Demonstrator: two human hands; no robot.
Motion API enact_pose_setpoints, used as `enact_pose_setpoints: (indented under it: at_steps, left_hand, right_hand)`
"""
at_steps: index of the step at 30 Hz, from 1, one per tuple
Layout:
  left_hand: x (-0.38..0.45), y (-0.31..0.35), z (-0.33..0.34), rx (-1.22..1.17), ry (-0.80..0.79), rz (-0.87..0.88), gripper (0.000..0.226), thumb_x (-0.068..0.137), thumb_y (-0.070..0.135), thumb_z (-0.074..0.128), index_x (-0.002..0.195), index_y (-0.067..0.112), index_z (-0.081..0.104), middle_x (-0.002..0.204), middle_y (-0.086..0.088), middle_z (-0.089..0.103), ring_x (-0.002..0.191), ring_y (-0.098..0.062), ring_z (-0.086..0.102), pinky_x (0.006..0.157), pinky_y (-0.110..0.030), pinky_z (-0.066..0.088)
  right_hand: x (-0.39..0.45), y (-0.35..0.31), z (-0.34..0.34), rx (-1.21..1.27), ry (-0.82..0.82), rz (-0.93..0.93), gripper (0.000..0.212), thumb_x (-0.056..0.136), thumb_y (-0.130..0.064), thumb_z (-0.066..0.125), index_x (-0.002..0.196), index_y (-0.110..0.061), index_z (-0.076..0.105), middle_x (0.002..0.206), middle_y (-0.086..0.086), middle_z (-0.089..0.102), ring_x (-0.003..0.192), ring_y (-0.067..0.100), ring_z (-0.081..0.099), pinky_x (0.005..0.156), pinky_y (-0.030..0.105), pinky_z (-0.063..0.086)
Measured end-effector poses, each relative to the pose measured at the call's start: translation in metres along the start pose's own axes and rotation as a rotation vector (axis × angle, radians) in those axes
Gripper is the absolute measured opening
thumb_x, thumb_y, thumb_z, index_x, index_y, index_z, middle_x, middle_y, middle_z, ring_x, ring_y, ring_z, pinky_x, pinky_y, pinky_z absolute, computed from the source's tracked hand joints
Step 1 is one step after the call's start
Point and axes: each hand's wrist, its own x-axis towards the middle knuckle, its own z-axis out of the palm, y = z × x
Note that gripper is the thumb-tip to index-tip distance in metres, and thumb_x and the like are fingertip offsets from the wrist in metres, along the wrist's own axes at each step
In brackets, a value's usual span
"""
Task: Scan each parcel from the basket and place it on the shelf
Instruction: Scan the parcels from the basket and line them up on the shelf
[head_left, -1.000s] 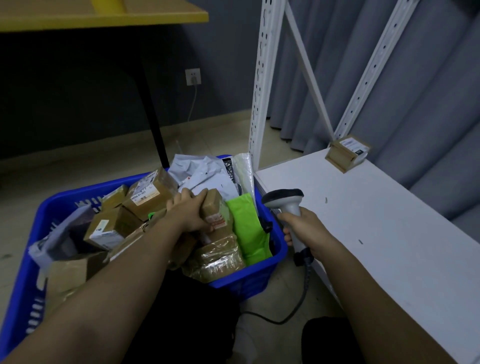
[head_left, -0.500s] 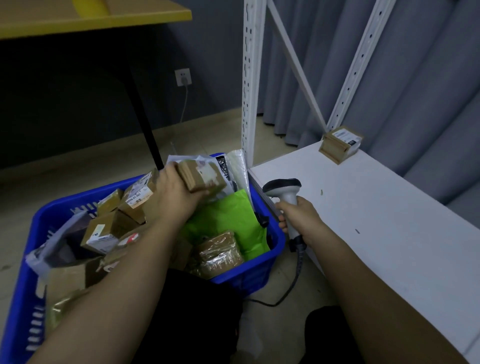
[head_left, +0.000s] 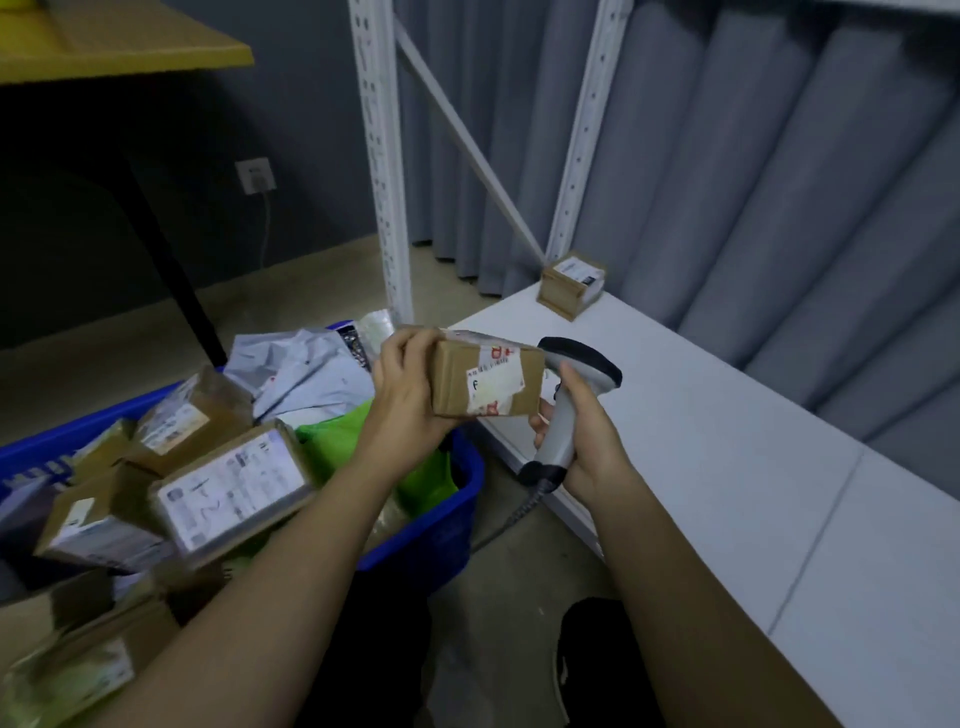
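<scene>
My left hand (head_left: 402, 392) grips a small brown cardboard parcel (head_left: 485, 376) with a white label and red marks, held in the air above the basket's right corner. My right hand (head_left: 589, 431) holds the grey handheld scanner (head_left: 574, 387) by its handle, its dark head just right of the parcel. The blue plastic basket (head_left: 447, 525) on the floor at lower left is full of several cardboard boxes, grey mailer bags and a green bag (head_left: 337, 441). The white shelf board (head_left: 727, 457) runs along the right, with one small labelled box (head_left: 571, 283) at its far end.
White perforated shelf uprights (head_left: 382, 171) and a diagonal brace stand behind the basket. Grey curtains hang behind the shelf. A yellow table top (head_left: 119, 47) on a black leg is at upper left. The scanner's cable (head_left: 506, 519) trails down to the floor.
My left hand has lifted the small parcel out of the basket and carried it right, up next to the scanner. My right hand has raised the scanner slightly toward the parcel.
</scene>
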Motion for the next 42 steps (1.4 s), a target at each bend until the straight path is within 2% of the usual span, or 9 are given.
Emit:
enact_pose_setpoints:
  at_steps: [7, 11, 15, 18, 21, 24, 29, 35, 42]
  left_hand:
    - [-0.009, 0.044, 0.045, -0.057, -0.356, 0.327, 0.071, 0.073, 0.040, 0.059, 0.134, 0.029, 0.025, 0.144, -0.006, 0.023, 0.134, -0.030, 0.029, 0.109, -0.037, 0.030]
    - [-0.010, 0.074, 0.075, -0.396, -0.627, 0.141, 0.069, 0.070, 0.026, 0.054, 0.134, 0.028, 0.032, 0.149, 0.005, 0.016, 0.141, -0.011, 0.018, 0.111, -0.026, 0.027]
    - [0.007, 0.125, 0.089, -0.790, -0.485, -0.580, 0.040, 0.098, 0.028, 0.049, 0.136, 0.025, 0.036, 0.127, 0.005, 0.043, 0.118, -0.016, 0.045, 0.092, -0.032, 0.047]
    - [0.022, 0.123, 0.096, -0.884, -0.602, -0.812, 0.032, 0.098, 0.045, 0.045, 0.115, 0.020, 0.056, 0.107, 0.001, 0.064, 0.109, -0.023, 0.059, 0.086, -0.034, 0.051]
    - [0.026, 0.102, 0.100, -0.933, -0.618, -0.838, 0.024, 0.094, 0.034, 0.056, 0.111, 0.018, 0.063, 0.108, -0.004, 0.070, 0.109, -0.024, 0.062, 0.077, -0.034, 0.053]
    - [0.036, 0.091, 0.106, -0.938, -0.549, -0.817, 0.029, 0.091, 0.028, 0.062, 0.116, 0.015, 0.062, 0.105, -0.002, 0.072, 0.105, -0.022, 0.065, 0.072, -0.033, 0.054]
    - [0.048, 0.075, 0.121, -0.918, -0.435, -0.801, 0.055, 0.087, 0.025, 0.069, 0.134, 0.015, 0.042, 0.111, -0.002, 0.070, 0.102, -0.020, 0.067, 0.085, -0.039, 0.054]
    - [0.045, 0.047, 0.130, -0.710, -0.264, -0.720, 0.070, 0.082, 0.015, 0.073, 0.137, 0.019, 0.030, 0.126, -0.002, 0.053, 0.095, -0.014, 0.061, 0.071, -0.030, 0.054]
    - [0.041, 0.026, 0.131, -0.635, -0.307, -0.747, 0.069, 0.082, 0.013, 0.073, 0.137, 0.018, 0.030, 0.133, -0.007, 0.053, 0.084, -0.009, 0.059, 0.063, -0.026, 0.053]
  right_hand:
    - [-0.025, -0.003, -0.077, -0.071, 0.073, -0.024, 0.095, 0.060, -0.065, 0.077, 0.135, -0.012, 0.052, 0.126, 0.015, 0.062, 0.089, 0.022, 0.065, 0.065, 0.032, 0.053]
    - [-0.029, -0.018, -0.116, 0.011, 0.161, -0.170, 0.045, 0.085, -0.028, 0.070, 0.127, -0.017, 0.059, 0.113, 0.009, 0.070, 0.098, 0.024, 0.067, 0.068, 0.031, 0.054]
    - [-0.037, -0.042, -0.142, -0.091, 0.089, -0.293, 0.028, 0.087, -0.016, 0.069, 0.114, -0.014, 0.062, 0.093, 0.004, 0.071, 0.072, 0.012, 0.066, 0.055, 0.022, 0.051]
    - [-0.036, -0.056, -0.149, -0.158, 0.007, -0.394, 0.016, 0.088, -0.004, 0.065, 0.101, -0.011, 0.060, 0.074, -0.002, 0.068, 0.063, 0.010, 0.061, 0.052, 0.019, 0.047]
    - [-0.032, -0.059, -0.148, -0.278, -0.042, -0.439, 0.016, 0.087, -0.005, 0.067, 0.096, -0.016, 0.061, 0.080, 0.001, 0.069, 0.069, 0.009, 0.063, 0.057, 0.020, 0.050]
    - [-0.023, -0.052, -0.146, -0.340, 0.063, -0.385, 0.035, 0.088, -0.024, 0.069, 0.120, -0.022, 0.055, 0.105, 0.000, 0.068, 0.090, 0.012, 0.066, 0.066, 0.026, 0.054]
    - [0.001, -0.048, -0.135, -0.311, 0.224, -0.387, 0.037, 0.090, -0.037, 0.065, 0.122, -0.030, 0.048, 0.110, -0.008, 0.061, 0.098, 0.014, 0.061, 0.062, 0.025, 0.048]
    - [0.016, -0.054, -0.125, -0.394, 0.188, -0.287, 0.025, 0.090, -0.030, 0.066, 0.110, -0.016, 0.059, 0.085, 0.006, 0.072, 0.057, 0.014, 0.060, 0.055, 0.026, 0.049]
    - [0.005, -0.052, -0.116, -0.532, 0.056, -0.227, 0.020, 0.084, -0.028, 0.073, 0.083, -0.012, 0.061, 0.062, 0.004, 0.057, 0.050, 0.012, 0.050, 0.051, 0.025, 0.046]
